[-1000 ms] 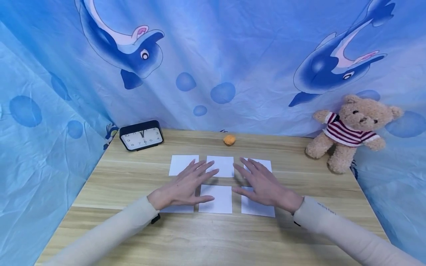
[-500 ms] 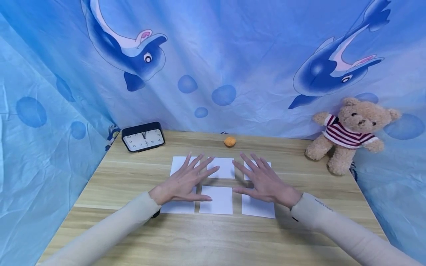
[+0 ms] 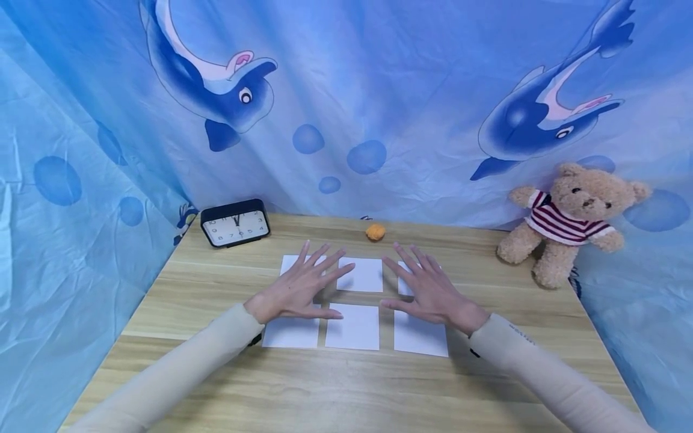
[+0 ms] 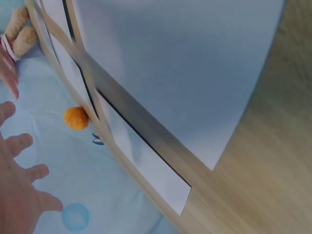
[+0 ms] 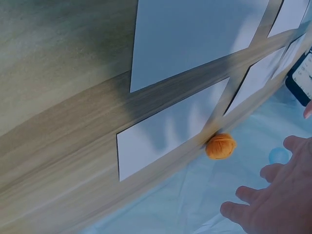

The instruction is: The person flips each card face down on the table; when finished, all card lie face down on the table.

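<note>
White square cards lie on the wooden table in two rows of three. My left hand (image 3: pixel 299 288) hovers over the left-hand cards, fingers spread. It partly covers the back left card (image 3: pixel 289 263) and the top of the front left card (image 3: pixel 292 332). Over the right-hand cards, my right hand (image 3: pixel 430 296) also hovers with spread fingers, partly hiding the back right card (image 3: pixel 403 286) and front right card (image 3: pixel 420 338). Between the hands, the back middle card (image 3: pixel 364 276) and front middle card (image 3: pixel 353 334) show largely uncovered. Both wrist views show a gap between hand and cards. Neither hand holds anything.
A small orange ball, seemingly of yarn (image 3: pixel 375 232), rests near the table's back edge. A black-framed clock (image 3: pixel 236 224) stands at back left. At back right sits a teddy bear (image 3: pixel 576 216) in a striped shirt. Blue dolphin-print cloth (image 3: pixel 422 72) hangs behind.
Both hands have moved slightly towards the back of the table. Fingers of the left hand have fanned wider. The cards keep their places; the head view has shifted slightly.
</note>
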A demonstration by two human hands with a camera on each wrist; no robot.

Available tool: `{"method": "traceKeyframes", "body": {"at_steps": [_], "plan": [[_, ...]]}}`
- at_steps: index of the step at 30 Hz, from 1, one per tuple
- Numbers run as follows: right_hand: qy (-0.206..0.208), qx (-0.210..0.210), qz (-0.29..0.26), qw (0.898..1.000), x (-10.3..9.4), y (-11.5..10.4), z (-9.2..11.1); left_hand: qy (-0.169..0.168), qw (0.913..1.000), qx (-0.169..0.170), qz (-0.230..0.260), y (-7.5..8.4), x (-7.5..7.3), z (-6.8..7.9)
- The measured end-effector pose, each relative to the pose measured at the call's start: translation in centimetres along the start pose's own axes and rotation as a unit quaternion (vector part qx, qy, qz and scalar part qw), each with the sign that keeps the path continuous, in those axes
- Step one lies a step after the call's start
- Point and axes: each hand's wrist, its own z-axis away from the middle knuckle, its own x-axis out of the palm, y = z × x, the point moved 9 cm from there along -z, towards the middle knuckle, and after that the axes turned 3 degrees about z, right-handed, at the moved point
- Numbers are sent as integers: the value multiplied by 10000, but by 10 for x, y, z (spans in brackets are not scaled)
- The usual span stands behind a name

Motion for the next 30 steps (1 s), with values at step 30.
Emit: {"method": "traceKeyframes", "body": {"at_steps": [30], "plan": [[27,52,22,10000,12,7,6,-28,9998,-216,36,-5,9,0]]}}
